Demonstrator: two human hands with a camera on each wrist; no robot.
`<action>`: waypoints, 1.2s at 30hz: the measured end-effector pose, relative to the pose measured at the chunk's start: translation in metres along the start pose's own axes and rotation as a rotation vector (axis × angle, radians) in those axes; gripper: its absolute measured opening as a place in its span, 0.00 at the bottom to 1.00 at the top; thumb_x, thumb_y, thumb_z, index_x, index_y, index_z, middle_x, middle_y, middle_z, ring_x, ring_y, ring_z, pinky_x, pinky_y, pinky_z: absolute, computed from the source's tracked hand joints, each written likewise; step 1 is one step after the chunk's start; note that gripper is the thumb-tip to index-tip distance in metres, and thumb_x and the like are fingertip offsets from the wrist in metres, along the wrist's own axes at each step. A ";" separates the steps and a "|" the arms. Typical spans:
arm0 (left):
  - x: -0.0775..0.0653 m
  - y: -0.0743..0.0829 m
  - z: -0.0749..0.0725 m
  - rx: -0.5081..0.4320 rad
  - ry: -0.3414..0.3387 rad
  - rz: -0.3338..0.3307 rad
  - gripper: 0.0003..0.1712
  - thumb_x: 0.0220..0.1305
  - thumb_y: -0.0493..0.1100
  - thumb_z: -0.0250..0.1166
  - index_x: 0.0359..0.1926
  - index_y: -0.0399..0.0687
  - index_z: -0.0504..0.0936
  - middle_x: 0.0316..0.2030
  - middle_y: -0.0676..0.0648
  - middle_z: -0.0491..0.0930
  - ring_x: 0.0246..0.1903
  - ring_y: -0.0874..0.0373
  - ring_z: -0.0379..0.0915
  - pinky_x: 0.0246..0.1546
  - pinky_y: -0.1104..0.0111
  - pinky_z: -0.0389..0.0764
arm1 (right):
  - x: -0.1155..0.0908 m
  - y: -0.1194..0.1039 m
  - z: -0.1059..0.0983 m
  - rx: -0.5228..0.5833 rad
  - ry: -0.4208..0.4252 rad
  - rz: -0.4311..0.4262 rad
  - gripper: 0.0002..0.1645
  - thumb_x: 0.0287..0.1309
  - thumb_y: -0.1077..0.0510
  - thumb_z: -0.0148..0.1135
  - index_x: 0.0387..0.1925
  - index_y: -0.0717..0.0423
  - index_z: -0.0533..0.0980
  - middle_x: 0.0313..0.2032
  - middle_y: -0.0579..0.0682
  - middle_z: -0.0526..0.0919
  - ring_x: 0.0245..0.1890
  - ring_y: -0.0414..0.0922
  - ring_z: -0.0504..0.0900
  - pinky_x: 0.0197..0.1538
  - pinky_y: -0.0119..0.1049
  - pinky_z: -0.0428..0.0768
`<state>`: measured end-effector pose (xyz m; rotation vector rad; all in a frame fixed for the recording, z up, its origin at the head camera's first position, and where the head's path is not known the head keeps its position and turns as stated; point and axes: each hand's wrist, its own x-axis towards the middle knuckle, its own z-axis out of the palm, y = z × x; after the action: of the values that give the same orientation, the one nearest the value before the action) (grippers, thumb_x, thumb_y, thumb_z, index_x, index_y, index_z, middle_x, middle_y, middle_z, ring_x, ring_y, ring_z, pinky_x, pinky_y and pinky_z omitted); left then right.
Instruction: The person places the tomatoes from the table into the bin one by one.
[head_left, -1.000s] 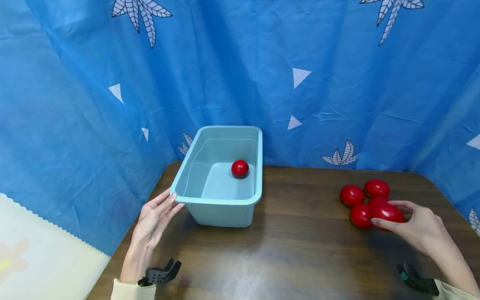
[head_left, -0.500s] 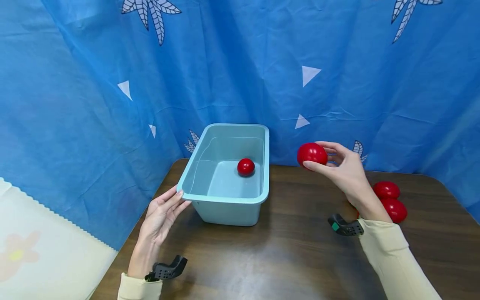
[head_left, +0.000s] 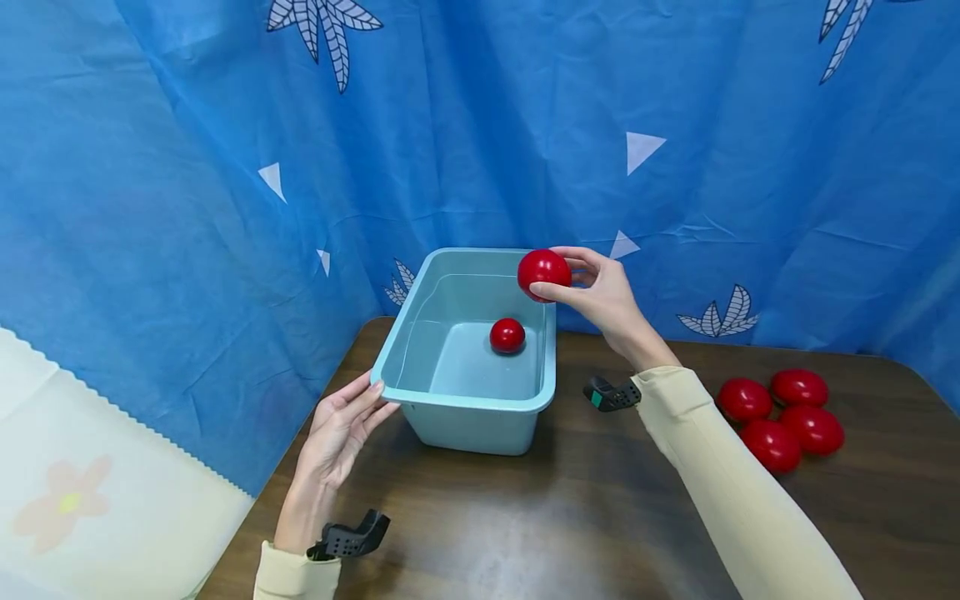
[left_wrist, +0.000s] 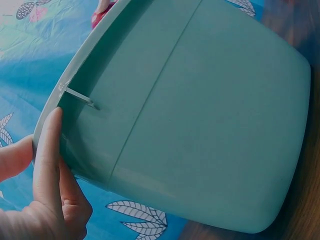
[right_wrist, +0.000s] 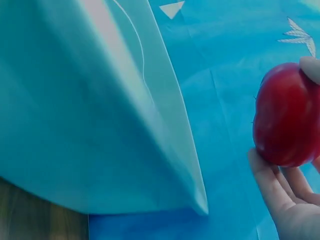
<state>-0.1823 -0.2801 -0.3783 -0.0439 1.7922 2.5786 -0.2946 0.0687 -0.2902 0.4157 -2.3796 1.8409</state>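
A glossy red tomato [head_left: 542, 270] is held by my right hand [head_left: 611, 304] above the right far rim of a light teal plastic basin [head_left: 465, 429]. In the right wrist view, thumb and fingers grip this smooth, slightly lobed tomato [right_wrist: 282, 120] from opposite sides. At the basin's near left corner, my left hand [head_left: 333, 437] pinches the rim. The left wrist view has the left hand's fingers [left_wrist: 47, 165] under the lip of the basin [left_wrist: 200, 120], with the thumb on the other side. One more red tomato [head_left: 507, 335] lies on the basin floor.
Several red tomatoes [head_left: 772, 446] are clustered at the right on the dark wooden table [head_left: 600, 517]. A blue patterned cloth [head_left: 465, 125] hangs behind and to the left. A cream cloth with a flower [head_left: 67, 500] is at lower left.
My right hand has lifted a tomato from the cluster and carried it left to above the basin. The left hand keeps its place on the rim. The head view has shifted slightly.
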 end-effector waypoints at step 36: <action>0.005 -0.003 -0.003 -0.040 0.004 -0.021 0.29 0.79 0.28 0.52 0.77 0.27 0.60 0.68 0.37 0.69 0.61 0.46 0.79 0.60 0.56 0.81 | 0.043 -0.011 0.084 -0.014 -0.286 0.044 0.43 0.51 0.61 0.82 0.69 0.53 0.74 0.64 0.54 0.76 0.62 0.54 0.74 0.56 0.54 0.86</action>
<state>-0.1872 -0.2825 -0.3820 -0.0673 1.7312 2.6016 -0.3254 -0.0208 -0.2916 0.6718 -2.5986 1.8950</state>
